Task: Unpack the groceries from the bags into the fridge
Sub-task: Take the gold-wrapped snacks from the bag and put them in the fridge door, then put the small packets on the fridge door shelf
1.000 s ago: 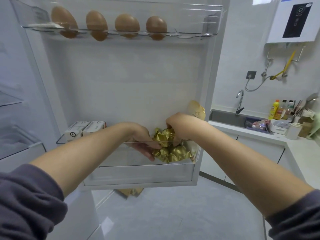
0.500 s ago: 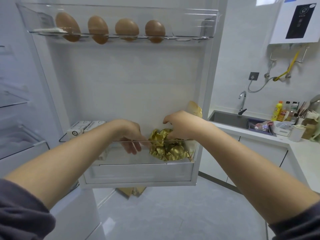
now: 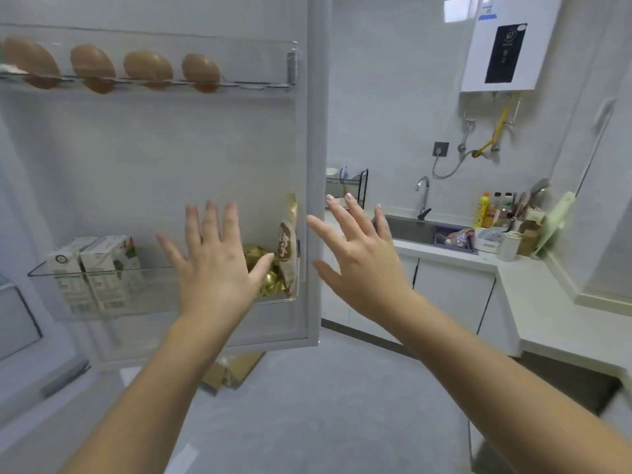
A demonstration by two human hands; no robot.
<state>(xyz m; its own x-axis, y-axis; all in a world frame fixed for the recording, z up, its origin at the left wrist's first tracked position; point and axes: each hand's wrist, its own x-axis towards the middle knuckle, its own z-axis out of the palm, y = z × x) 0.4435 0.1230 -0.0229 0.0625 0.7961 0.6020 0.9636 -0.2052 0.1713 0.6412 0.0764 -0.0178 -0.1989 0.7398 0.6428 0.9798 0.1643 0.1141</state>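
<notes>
Left grip is spread flat and empty before the lower door bin — half hiding the gold foil packets lying in it beside a brown pouch. Right grip likewise splayed, empty, past the door edge. Milk cartons stand left — eggs above.

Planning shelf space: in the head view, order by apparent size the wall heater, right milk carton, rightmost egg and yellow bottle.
1. wall heater
2. right milk carton
3. rightmost egg
4. yellow bottle, farther away, so true size unsure
</notes>
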